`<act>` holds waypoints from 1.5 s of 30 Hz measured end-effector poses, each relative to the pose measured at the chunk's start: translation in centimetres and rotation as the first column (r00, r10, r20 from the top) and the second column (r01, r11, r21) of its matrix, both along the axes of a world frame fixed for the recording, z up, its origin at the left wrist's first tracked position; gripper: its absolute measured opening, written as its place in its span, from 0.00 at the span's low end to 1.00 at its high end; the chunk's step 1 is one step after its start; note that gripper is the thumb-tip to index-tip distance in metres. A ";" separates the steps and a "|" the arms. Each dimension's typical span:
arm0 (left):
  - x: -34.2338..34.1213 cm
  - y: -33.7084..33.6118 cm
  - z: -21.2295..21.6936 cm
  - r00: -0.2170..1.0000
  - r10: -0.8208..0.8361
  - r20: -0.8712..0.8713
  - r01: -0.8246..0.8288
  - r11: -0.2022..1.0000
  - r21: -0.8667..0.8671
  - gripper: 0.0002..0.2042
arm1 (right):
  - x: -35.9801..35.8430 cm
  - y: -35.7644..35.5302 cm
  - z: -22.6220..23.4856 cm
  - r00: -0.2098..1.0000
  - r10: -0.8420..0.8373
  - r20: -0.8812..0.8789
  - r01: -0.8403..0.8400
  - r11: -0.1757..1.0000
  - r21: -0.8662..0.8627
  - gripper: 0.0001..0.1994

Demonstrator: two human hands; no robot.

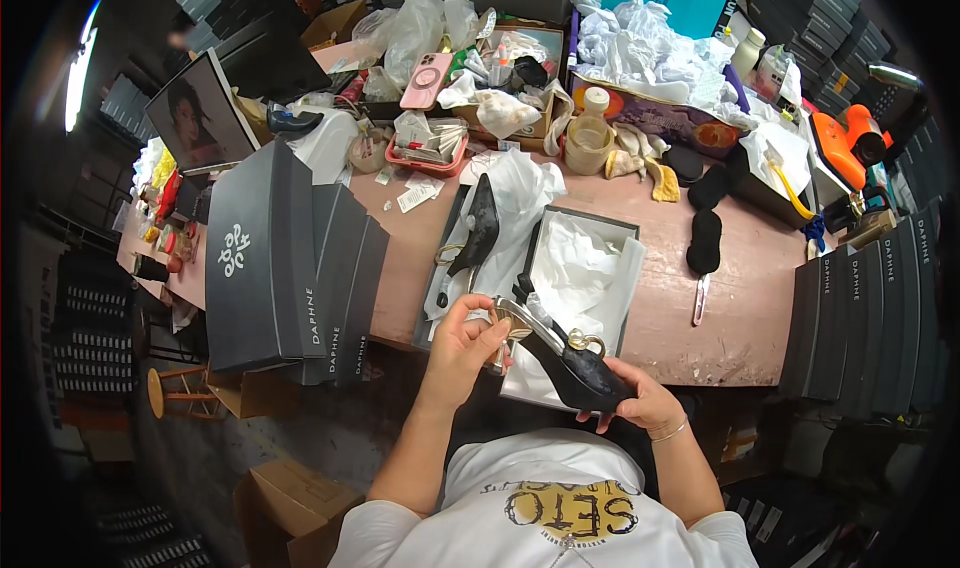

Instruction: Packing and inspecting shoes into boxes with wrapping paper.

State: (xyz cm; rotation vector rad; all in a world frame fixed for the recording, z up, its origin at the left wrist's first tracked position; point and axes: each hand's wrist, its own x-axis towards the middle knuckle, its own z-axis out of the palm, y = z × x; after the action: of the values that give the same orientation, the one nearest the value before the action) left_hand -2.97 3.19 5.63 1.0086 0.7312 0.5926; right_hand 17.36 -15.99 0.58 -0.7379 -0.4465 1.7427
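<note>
Between my two hands is a black high-heeled shoe (590, 376) with a pearl-and-metal ornament near the toe, held in front of my body. My left hand (464, 356) grips its heel end, fingers closed around the shiny gold-toned heel. At the pointed toe, my right hand (648, 400) has closed its fingers on the shoe from the right. A matching black shoe (482, 230) lies on white tissue in the shallow dark tray (432, 303) to the left. Just beyond my hands, a dark shoebox (630, 258) stands uncovered, lined with white paper (582, 258).
Several dark shoeboxes (262, 248) are stacked at the left edge of the pink table (745, 318), others (860, 318) at the right. Toward the back are a jar (588, 146), a red basket (430, 158), a pink phone (427, 80) and a carton of crumpled paper (650, 48). Tweezers (701, 300) lie right.
</note>
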 end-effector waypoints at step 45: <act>4.2 -0.5 -5.2 0.934 0.338 0.116 -0.351 0.928 0.125 0.14 | -5.5 -2.2 -3.2 0.968 -0.060 -0.245 0.027 0.991 -0.134 0.41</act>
State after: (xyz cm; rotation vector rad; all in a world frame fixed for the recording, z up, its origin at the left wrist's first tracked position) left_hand 1.23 2.71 0.46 0.9832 0.7983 1.0049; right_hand 11.82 -18.23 -2.65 -0.6041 -0.1458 1.8065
